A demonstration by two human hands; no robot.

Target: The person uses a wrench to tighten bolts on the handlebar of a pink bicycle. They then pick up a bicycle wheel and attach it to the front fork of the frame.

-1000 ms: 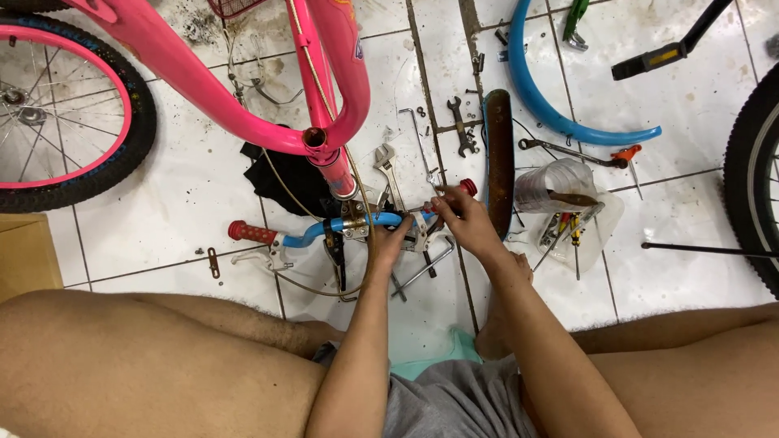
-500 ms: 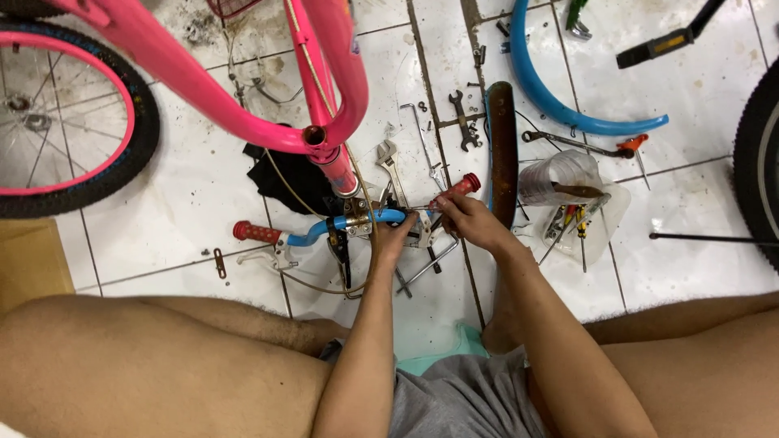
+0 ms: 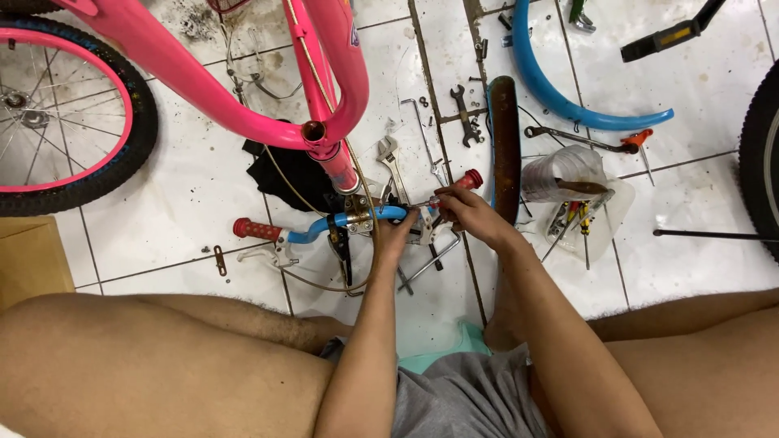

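A blue bicycle handlebar (image 3: 312,229) with red grips lies across the white tiles, under the pink frame's (image 3: 243,89) head tube. My left hand (image 3: 395,238) is closed around the bar near its middle, beside the brake lever clamp. My right hand (image 3: 464,215) grips a small tool with a thin shaft against the bar, just below the right red grip (image 3: 469,178). A brake cable (image 3: 304,280) loops from the clamp across the floor.
A pink-rimmed wheel (image 3: 57,122) stands at the left. An adjustable wrench (image 3: 391,162), spanners (image 3: 462,113), a blue mudguard (image 3: 560,97), a brown mudguard (image 3: 505,138) and a clear tub of tools (image 3: 580,211) lie beyond my hands. A black tyre (image 3: 763,154) is at the right edge. My bare legs fill the foreground.
Both hands stay on the handlebar; they and the bar sit slightly lower in the view, and the right hand has shifted a little on its tool.
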